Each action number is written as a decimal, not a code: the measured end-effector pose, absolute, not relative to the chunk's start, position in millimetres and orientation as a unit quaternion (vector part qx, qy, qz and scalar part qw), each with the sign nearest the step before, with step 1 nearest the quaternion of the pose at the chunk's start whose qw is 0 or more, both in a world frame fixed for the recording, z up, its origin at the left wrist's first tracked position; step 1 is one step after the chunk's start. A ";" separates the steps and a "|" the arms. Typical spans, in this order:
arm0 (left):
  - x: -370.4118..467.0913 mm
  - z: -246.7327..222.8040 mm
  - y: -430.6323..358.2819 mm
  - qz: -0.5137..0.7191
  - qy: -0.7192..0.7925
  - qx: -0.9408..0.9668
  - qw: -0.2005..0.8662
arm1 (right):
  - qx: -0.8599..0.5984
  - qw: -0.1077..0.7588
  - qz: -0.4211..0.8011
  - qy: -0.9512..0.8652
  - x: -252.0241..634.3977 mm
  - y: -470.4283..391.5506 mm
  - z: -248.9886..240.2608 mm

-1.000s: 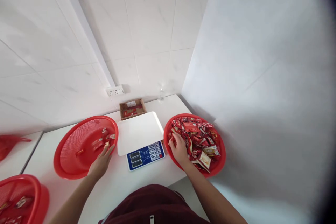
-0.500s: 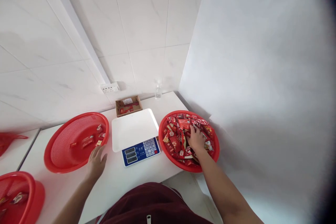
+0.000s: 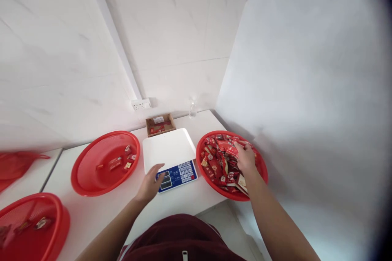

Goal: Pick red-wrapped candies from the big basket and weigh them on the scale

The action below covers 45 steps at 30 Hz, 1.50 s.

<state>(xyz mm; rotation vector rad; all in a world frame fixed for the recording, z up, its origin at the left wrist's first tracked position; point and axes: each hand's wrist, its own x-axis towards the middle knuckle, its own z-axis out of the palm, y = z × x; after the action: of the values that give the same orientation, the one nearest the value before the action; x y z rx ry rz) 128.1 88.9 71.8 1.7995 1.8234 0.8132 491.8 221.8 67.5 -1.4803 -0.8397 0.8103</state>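
Observation:
My right hand (image 3: 246,158) is over the round red basket (image 3: 203,179) on the right, which is heaped with small wrapped snack packets (image 3: 214,167). Between its fingers and thumb is a red snack packet (image 3: 227,147), perhaps more than one. My left hand (image 3: 150,184) holds nothing, its fingers apart, at the lower left corner of the digital scale (image 3: 176,177). That hand partly covers the scale's displays. Nothing lies on the scale's white tray (image 3: 168,147).
A red basket (image 3: 79,167) with several packets stands left of the scale; another basket (image 3: 61,228) is at the lower left. Behind the scale are a cardboard box (image 3: 150,130) holding red packets and a clear bottle (image 3: 192,108). A wall socket (image 3: 141,104) is above the white table (image 3: 122,195).
My left hand has moved right, from beside the left basket to the scale. My right hand has taken hold of a red packet and lifted it slightly. The view has shifted left.

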 end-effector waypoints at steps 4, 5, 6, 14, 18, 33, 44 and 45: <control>139.1 74.6 80.7 0.264 0.644 0.631 0.344 | -0.580 0.499 0.557 -0.324 393.3 209.0 66.4; 138.3 74.7 77.8 0.255 0.637 0.635 0.356 | -0.574 0.465 0.591 -0.324 367.1 205.5 63.0; 135.8 75.0 74.4 0.246 0.630 0.641 0.362 | -0.566 0.436 0.620 -0.326 342.5 203.1 59.3; 72.9 65.2 47.6 0.248 0.679 0.596 0.351 | -0.566 0.353 0.660 -0.346 256.4 224.0 42.7; 48.5 49.2 44.2 0.261 0.704 0.568 0.336 | -0.585 0.339 0.647 -0.352 253.8 226.4 40.4; 46.8 13.9 86.5 0.233 0.593 0.744 0.203 | -0.695 0.267 0.144 -0.652 356.0 160.0 48.2; 77.2 16.9 94.8 0.211 0.580 0.745 0.253 | -0.819 0.222 0.215 -0.483 494.9 127.6 21.5; 81.5 17.9 95.1 0.219 0.583 0.737 0.262 | -0.819 0.249 0.223 -0.467 498.1 131.9 23.2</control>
<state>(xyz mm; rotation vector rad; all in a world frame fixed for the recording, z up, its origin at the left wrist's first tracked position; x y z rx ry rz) 81.5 95.1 17.9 1.9937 1.5777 0.5930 498.1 131.9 23.2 -2.2315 -1.2715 0.6071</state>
